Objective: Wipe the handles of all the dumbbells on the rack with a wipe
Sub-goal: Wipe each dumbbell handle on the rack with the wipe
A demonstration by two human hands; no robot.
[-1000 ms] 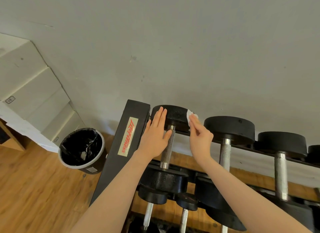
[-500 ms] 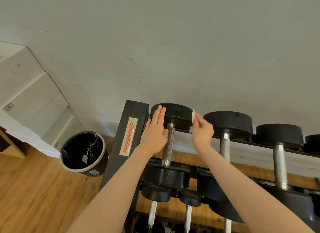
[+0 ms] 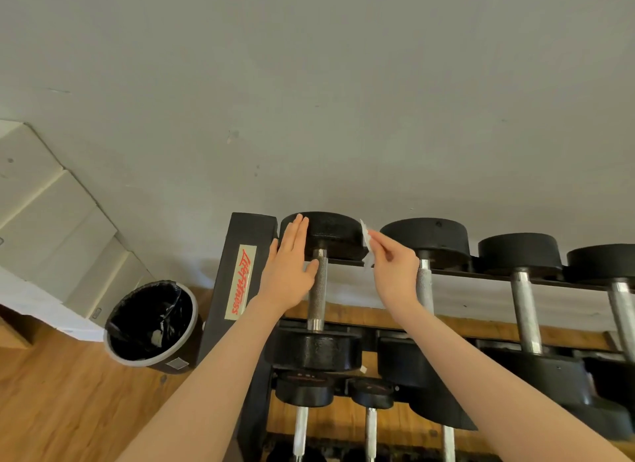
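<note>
A black rack (image 3: 237,289) holds a row of black dumbbells with metal handles. The leftmost top dumbbell (image 3: 330,234) has a knurled handle (image 3: 318,289). My left hand (image 3: 288,272) lies flat and straight against the left side of that dumbbell's far head, thumb touching the handle. My right hand (image 3: 395,272) pinches a small white wipe (image 3: 367,246) between that dumbbell and the second dumbbell (image 3: 426,238). Its handle (image 3: 424,286) is partly hidden behind my right hand. More dumbbells (image 3: 522,255) stand to the right, and smaller ones (image 3: 304,389) sit on a lower tier.
A round bin (image 3: 151,324) with a black liner stands on the wooden floor (image 3: 51,410) left of the rack. White steps (image 3: 51,221) rise at the far left. A grey wall (image 3: 343,100) runs right behind the rack.
My right hand with the wipe has drawn slightly right, off the first dumbbell's head. My left hand stays flat on that dumbbell. The view has tilted a little.
</note>
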